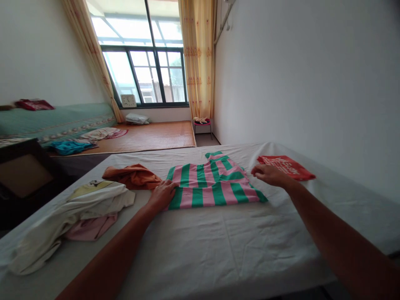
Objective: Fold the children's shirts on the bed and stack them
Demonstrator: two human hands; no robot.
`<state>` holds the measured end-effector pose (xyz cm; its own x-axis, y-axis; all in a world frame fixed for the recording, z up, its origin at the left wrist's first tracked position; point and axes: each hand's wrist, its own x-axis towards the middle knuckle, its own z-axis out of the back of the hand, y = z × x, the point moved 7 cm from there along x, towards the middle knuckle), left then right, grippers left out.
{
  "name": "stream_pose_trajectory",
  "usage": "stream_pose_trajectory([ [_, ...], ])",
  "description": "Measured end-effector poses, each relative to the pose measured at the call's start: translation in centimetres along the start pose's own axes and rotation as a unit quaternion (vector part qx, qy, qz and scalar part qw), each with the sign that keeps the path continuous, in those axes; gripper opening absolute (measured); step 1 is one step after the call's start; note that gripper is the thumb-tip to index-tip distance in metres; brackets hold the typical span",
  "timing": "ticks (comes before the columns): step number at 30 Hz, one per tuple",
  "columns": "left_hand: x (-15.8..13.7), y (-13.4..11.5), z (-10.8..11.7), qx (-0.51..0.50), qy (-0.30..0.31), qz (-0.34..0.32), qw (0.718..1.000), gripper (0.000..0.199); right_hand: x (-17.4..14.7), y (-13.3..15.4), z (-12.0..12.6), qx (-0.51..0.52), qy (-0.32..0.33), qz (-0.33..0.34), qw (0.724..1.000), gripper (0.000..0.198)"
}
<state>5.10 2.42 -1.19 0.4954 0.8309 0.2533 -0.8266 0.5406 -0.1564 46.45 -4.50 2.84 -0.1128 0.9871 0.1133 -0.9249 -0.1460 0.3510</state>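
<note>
A green-and-pink striped shirt (pixel 203 196) lies partly folded on the bed, with layers turned in at its right side. My left hand (pixel 164 192) rests flat on the shirt's left edge, fingers stretched out. Just off the shirt's right edge is my right hand (pixel 270 174), its fingers loosely bent and no cloth seen in them. Behind that hand lies a folded red garment (pixel 296 167) with white lettering. Left of my left hand sits a crumpled orange-brown cloth (pixel 134 176). Nearer to me is a rumpled off-white garment (pixel 67 212) with a pink piece (pixel 92 228) beneath it.
A white sheet (pixel 212 250) covers the bed. The wall (pixel 312 83) runs along the right. Beyond stands a second bed with a brown mat (pixel 159 135) and a blue cloth (pixel 71 146). A dark cabinet (pixel 23 179) is at left; a small stool (pixel 203 123) stands near the curtain.
</note>
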Motion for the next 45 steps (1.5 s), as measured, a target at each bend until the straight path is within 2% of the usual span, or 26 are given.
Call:
stream_pose_trajectory([
  [2, 0.2, -0.1, 0.6, 0.024, 0.055, -0.009, 0.998, 0.026, 2.5, 2.2, -0.8, -0.002, 0.012, 0.018, 1.0, 0.023],
  [5, 0.6, 0.3, 1.6, 0.031, 0.136, -0.014, 0.99, 0.022, 5.5, 2.9, -2.6, -0.024, -0.011, -0.026, 0.999, 0.022],
  [8, 2.0, -0.4, 2.5, 0.023, 0.128, -0.015, 0.991, 0.02, 6.9, 1.5, -4.6, -0.04, -0.051, -0.086, 0.994, 0.027],
  [10, 3.6, -2.5, 2.4, 0.002, 0.088, -0.03, 0.996, 0.021, 7.0, -0.1, -5.5, -0.03, -0.07, -0.122, 0.99, 0.035],
  [12, 5.5, -6.0, 1.2, -0.051, 0.058, -0.056, 0.995, 0.023, 6.8, -1.7, -6.2, 0.012, -0.077, -0.151, 0.986, 0.041],
  [14, 7.5, -10.0, -1.0, -0.111, 0.06, -0.079, 0.989, 0.023, 6.7, -2.8, -6.7, 0.073, -0.073, -0.157, 0.982, 0.042],
  [17, 10.4, -13.9, -4.6, -0.154, 0.06, -0.046, 0.985, 0.023, 6.6, -3.6, -7.1, 0.179, -0.055, -0.145, 0.971, 0.038],
  [19, 11.8, -14.8, -6.7, -0.176, 0.05, -0.003, 0.983, 0.029, 6.6, -3.2, -7.4, 0.283, -0.026, -0.116, 0.952, 0.037],
  [21, 12.8, -14.7, -8.2, -0.214, 0.04, 0.033, 0.975, 0.032, 6.6, -2.2, -7.4, 0.384, 0.009, -0.072, 0.92, 0.039],
  [24, 13.5, -13.8, -9.3, -0.308, 0.013, 0.062, 0.949, 0.041, 6.3, -1.1, -6.5, 0.453, 0.016, -0.036, 0.891, 0.04],
  [27, 13.6, -12.9, -9.3, -0.413, -0.02, 0.057, 0.909, 0.053, 6.0, -0.9, -4.9, 0.436, -0.03, 0.002, 0.9, 0.025],
  [29, 13.5, -12.8, -8.9, -0.445, -0.027, 0.027, 0.895, 0.056, 5.7, -0.8, -4.1, 0.402, -0.046, 0.039, 0.914, 0.015],
  [32, 13.2, -13.4, -8.4, -0.411, -0.013, -0.034, 0.911, 0.046, 5.4, -0.8, -4.4, 0.342, 0.002, 0.067, 0.937, 0.013],
  [35, 12.8, -13.7, -8.3, -0.338, 0.0, -0.053, 0.94, 0.035, 5.3, -0.9, -5.2, 0.289, 0.053, 0.06, 0.954, 0.016],
  [38, 12.4, -13.6, -7.5, -0.275, -0.03, -0.038, 0.96, 0.031, 5.5, -1.3, -5.0, 0.246, 0.024, 0.026, 0.969, 0.016],
  [41, 11.9, -14.2, -6.2, -0.256, -0.071, -0.047, 0.963, 0.024, 5.6, -1.8, -4.3, 0.204, -0.028, -0.026, 0.978, 0.015],
  [45, 11.1, -16.1, -5.1, -0.244, -0.071, -0.101, 0.962, 0.019, 5.3, -2.0, -5.0, 0.179, 0.008, -0.094, 0.979, 0.027],
])
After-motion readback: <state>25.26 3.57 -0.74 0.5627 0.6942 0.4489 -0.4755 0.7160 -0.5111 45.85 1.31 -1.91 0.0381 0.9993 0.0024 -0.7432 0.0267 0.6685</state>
